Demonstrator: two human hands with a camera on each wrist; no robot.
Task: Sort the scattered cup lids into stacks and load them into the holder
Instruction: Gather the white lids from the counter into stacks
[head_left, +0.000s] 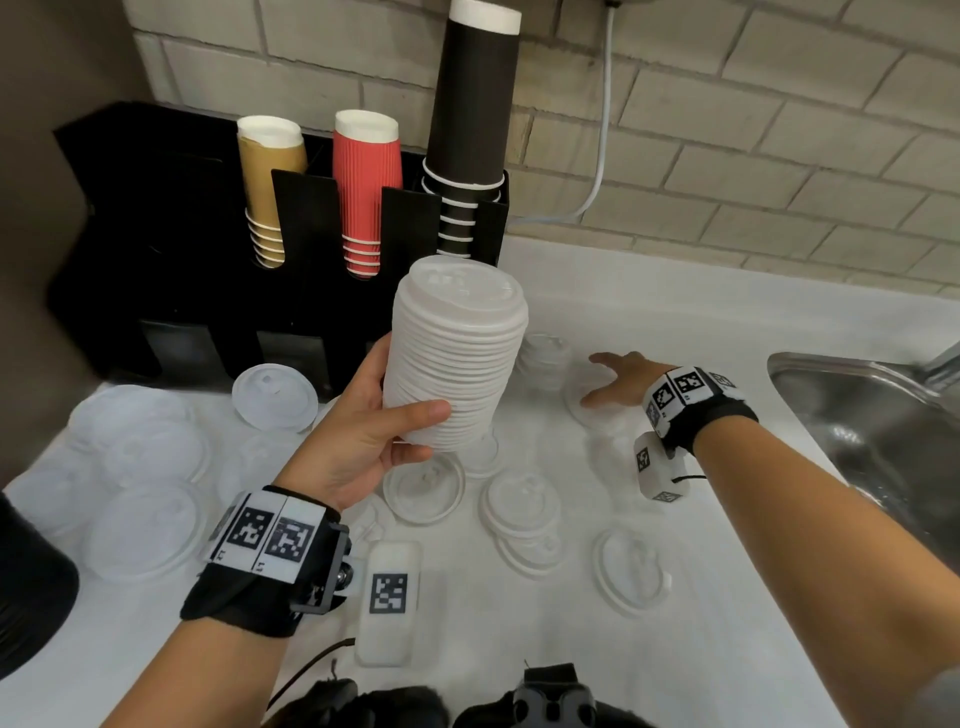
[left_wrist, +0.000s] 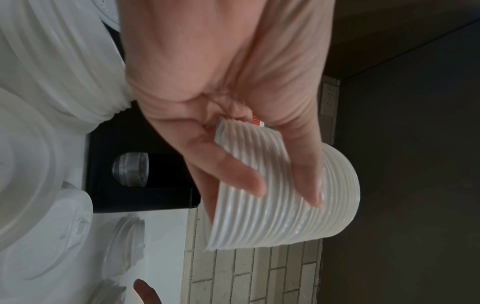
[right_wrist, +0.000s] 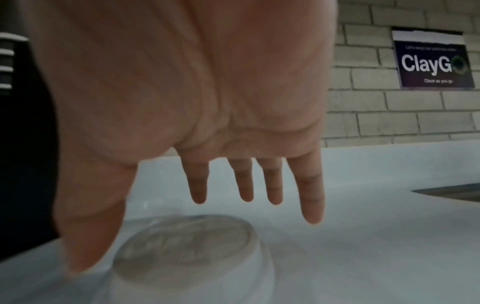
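My left hand (head_left: 410, 431) grips a tall stack of white cup lids (head_left: 457, 353) and holds it tilted above the counter, in front of the black holder (head_left: 156, 234). In the left wrist view my fingers (left_wrist: 233, 174) curl round the ribbed lid stack (left_wrist: 285, 205). My right hand (head_left: 608, 382) is open and reaches over a lid on the counter, just right of a short lid stack (head_left: 545, 358). Its straight fingers (right_wrist: 245, 185) hang above a short pile of lids (right_wrist: 192, 246) without touching it. Loose white lids (head_left: 423, 491), (head_left: 522, 501), (head_left: 631, 571) lie scattered near me.
The holder's upper slots carry brown (head_left: 267, 182), red (head_left: 366, 187) and black cups (head_left: 470, 130). Larger clear lids (head_left: 145, 525) cover the counter's left side. A steel sink (head_left: 872, 415) lies at the right. A brick wall runs behind. A dark object (head_left: 26, 587) sits at the left edge.
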